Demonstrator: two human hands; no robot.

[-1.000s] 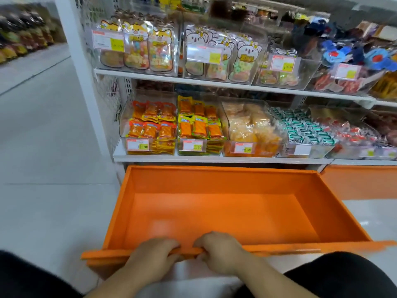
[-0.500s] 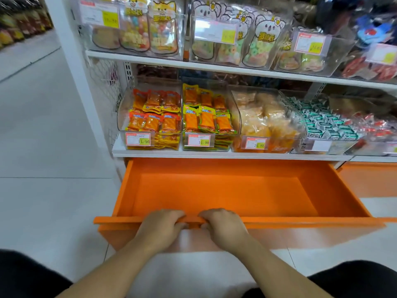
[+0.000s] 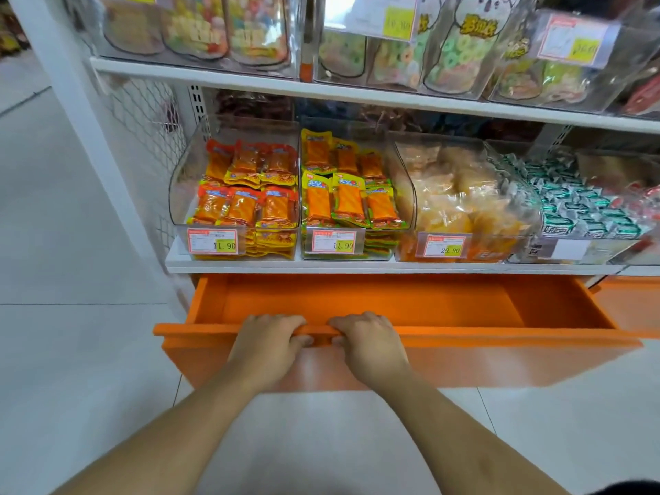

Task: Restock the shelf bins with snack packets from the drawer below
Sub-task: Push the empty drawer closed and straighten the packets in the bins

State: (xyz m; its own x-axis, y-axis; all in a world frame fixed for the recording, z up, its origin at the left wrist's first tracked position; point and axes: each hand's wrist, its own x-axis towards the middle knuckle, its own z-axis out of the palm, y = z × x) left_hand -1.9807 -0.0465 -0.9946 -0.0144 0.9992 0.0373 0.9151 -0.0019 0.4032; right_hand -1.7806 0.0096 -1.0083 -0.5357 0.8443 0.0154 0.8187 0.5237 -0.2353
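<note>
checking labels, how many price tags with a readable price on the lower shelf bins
3: left bin tag, middle bin tag, pale-snack bin tag. The label further right is unreadable.

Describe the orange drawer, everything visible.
The drawer is bright orange with a smooth, glossy front panel that reflects light; the material looks like painted metal or laminate, I can't tell which. It sits directly under the lowest white shelf of snack bins and is partly open, with its side walls and back wall in view. The visible part of its inside holds no packets. The left hand and right hand grip the top edge of its front panel side by side, fingers curled over the lip.
</note>
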